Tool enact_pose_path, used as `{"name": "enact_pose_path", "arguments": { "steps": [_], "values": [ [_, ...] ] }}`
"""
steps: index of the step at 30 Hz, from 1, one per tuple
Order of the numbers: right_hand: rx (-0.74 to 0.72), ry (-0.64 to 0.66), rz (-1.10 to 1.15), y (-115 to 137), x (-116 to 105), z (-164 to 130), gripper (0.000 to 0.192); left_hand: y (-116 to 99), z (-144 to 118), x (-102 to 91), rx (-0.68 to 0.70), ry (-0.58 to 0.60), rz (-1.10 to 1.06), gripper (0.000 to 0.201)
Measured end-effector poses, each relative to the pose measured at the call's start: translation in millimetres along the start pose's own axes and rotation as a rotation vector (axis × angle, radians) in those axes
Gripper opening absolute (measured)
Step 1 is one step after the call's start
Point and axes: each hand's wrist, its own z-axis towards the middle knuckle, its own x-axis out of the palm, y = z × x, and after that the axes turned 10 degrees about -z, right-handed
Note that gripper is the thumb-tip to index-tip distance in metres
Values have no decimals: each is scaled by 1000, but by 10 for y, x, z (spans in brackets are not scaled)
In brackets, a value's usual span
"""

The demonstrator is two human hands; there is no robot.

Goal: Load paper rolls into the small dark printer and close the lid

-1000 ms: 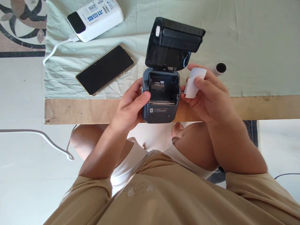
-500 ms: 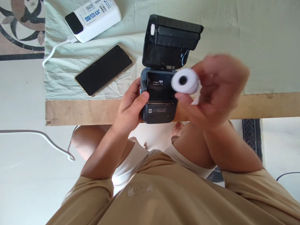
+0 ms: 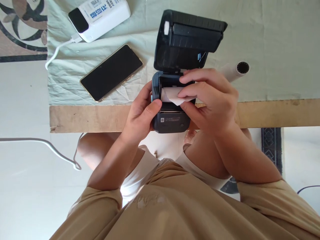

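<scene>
Paper roll (image 3: 172, 94) in printer (image 3: 170, 116) bay, right hand (image 3: 210, 100) seemingly pinching its loose end.

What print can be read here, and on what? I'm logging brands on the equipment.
White power bank: blue characters and small print on top, too blurred to read.
Dark grey label printer: a small white icon and a line of print on the front strip, too small to read.
Black smartphone: dark screen, no text.

Small dark grey printer (image 3: 171, 121), lid (image 3: 187, 40) hinged open and standing upright, sits at the tabletop's (image 3: 262, 110) near edge. White paper roll (image 3: 171, 94) lies crosswise in its open bay, loose end curled forward.
</scene>
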Motion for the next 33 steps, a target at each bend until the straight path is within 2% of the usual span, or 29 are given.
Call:
{"name": "enact_pose_path", "arguments": {
  "steps": [3,7,9,13,17,19,21,24,28,30,33],
  "values": [
    [75,34,-70,44,-61,-2,28,19,-7,14,-16,-11,-29,47],
    [-57,-25,-109,109,-47,-71,32,52,12,-28,-15,-2,-2,54],
    [-91,-3,-45,137,-4,-114,27,61,15,-67,-6,12,40,58],
    [-54,104,-7,146,69,-169,22,43,1,-104,55,70,72,59],
    [-187,-16,40,43,28,-200,4,-14,7,-45,-39,6,143,70],
    [-125,-108,85,-31,-28,-198,11,-33,23,-12,-56,-10,159,77],
    [-6,-198,84,-93,-81,-169,30,-40,37,3,-83,-12,178,85],
    [93,-211,147,-130,-136,-93,50,-39,42,-8,-111,25,212,103],
    [210,-141,209,-116,-166,-44,45,-29,20,-32,-108,40,242,112],
    [200,-145,203,-115,-163,-64,39,-17,11,-35,-107,37,240,107],
    [144,-110,212,-130,-142,-111,21,-4,14,-31,-94,23,223,100]
  ]
}}
